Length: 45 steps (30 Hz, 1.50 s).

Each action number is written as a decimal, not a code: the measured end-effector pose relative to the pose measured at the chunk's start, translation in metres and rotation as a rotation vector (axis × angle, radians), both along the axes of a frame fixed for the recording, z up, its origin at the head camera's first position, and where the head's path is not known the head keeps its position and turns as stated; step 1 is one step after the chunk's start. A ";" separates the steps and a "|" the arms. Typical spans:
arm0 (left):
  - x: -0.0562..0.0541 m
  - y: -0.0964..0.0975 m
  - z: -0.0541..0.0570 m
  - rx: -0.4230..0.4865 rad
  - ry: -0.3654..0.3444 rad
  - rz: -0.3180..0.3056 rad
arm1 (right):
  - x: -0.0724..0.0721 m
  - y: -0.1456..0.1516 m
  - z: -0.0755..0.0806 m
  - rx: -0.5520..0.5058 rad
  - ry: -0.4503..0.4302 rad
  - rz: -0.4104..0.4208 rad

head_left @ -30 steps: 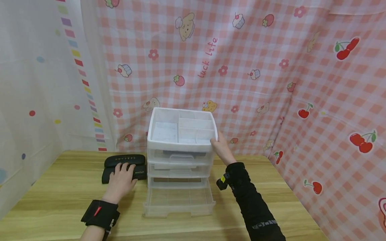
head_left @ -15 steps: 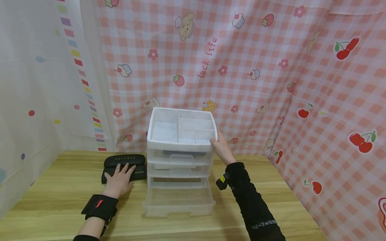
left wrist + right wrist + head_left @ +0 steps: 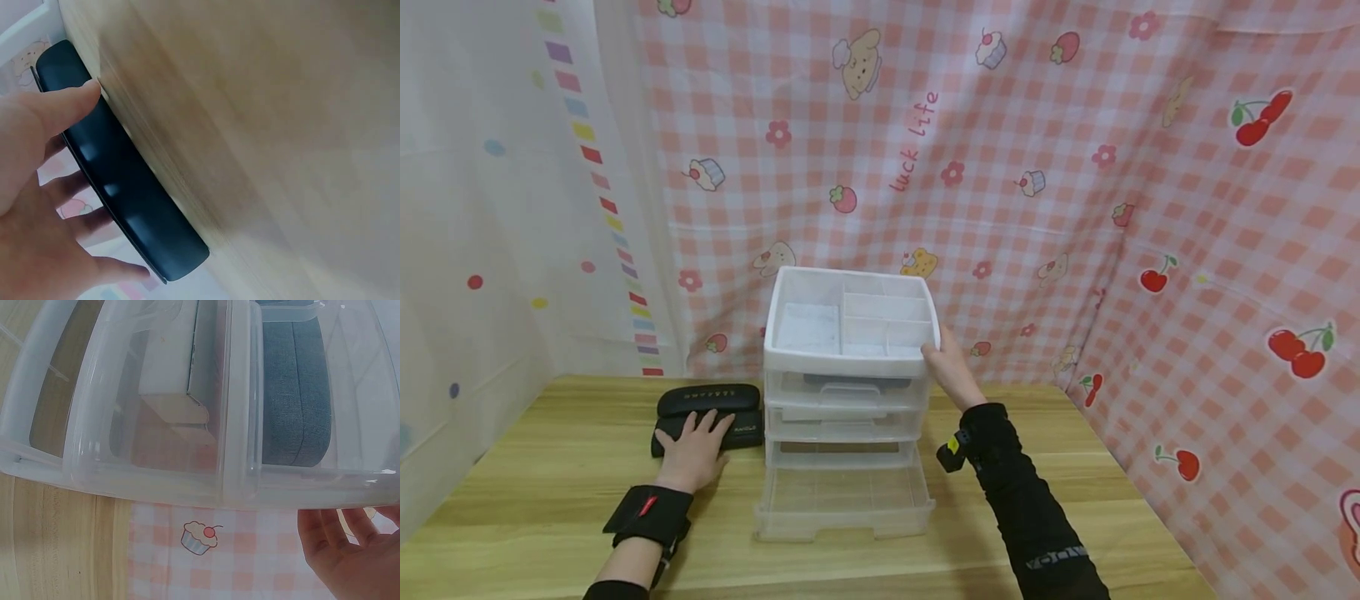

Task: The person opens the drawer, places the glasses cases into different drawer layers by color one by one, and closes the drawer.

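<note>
My left hand [image 3: 691, 457] lies over a black glasses case [image 3: 747, 429] with small lettering, its fingers straight and spread across the top. In the left wrist view the thumb touches the front of that black glasses case [image 3: 134, 181], and the fingers reach to its far edge. A second black, rounded case [image 3: 709, 397] lies right behind it. My right hand [image 3: 952, 369] grips the upper right side of a white plastic drawer unit [image 3: 846, 365], thumb at its front corner. In the right wrist view the right hand's fingers [image 3: 334, 528] meet the side wall; their tips are hidden.
The unit's bottom clear drawer [image 3: 848, 492] is pulled out. Through the clear plastic, a blue-grey fabric case [image 3: 297, 394] shows in the top drawer and a white box [image 3: 169, 375] in the middle one. Patterned cloth walls [image 3: 1030, 242] stand behind the wooden table [image 3: 1037, 500].
My left hand has shifted slightly left on the black glasses case, and its fingers have spread wider. The right hand and the drawer unit look the same.
</note>
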<state>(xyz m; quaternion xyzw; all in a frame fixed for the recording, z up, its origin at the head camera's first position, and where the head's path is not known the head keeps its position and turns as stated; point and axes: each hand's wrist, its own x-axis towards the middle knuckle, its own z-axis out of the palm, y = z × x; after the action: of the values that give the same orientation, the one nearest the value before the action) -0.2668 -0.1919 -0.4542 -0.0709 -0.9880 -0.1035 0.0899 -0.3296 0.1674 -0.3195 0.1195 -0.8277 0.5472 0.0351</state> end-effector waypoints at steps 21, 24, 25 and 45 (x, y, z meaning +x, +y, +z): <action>-0.009 -0.009 0.013 -0.055 -0.063 -0.059 | -0.002 -0.001 0.000 0.003 0.005 -0.015; -0.007 -0.011 0.016 -0.039 -0.086 -0.054 | -0.001 -0.002 0.000 0.005 0.004 -0.015; -0.006 -0.012 0.017 -0.029 -0.092 -0.052 | -0.001 -0.002 0.001 0.005 0.004 -0.017; 0.029 -0.012 0.034 0.028 -0.103 -0.037 | 0.000 0.000 0.000 0.007 0.006 -0.017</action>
<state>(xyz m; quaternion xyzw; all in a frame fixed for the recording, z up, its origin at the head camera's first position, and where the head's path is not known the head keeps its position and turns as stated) -0.2379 -0.2035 -0.4199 -0.0824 -0.9883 -0.1225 0.0379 -0.3292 0.1670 -0.3192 0.1142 -0.8305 0.5435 0.0417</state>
